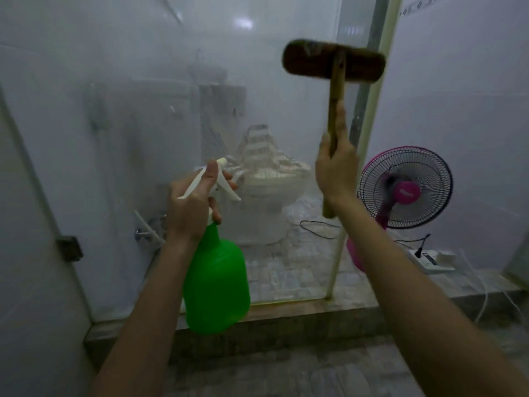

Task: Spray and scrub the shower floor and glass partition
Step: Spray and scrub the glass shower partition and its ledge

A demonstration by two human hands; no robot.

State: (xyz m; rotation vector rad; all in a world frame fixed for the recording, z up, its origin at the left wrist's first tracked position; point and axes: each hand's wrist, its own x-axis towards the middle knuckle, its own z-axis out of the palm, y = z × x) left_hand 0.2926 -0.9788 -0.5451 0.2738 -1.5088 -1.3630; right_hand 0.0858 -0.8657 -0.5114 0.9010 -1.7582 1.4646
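My right hand (336, 170) clamps the brush (333, 60), handle upright, head high by the right edge of the glass (128, 124); left hand (190, 207) grips bottle (216, 282) lower left, nozzle facing glass.

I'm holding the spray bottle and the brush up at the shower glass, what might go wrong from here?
Spray or runoff may reach the power strip and pink fan on the floor just past the edge of the glass partition. With the left hand gripping the spray bottle and the right hand gripping the brush, a slip on the raised curb would be hard to catch.
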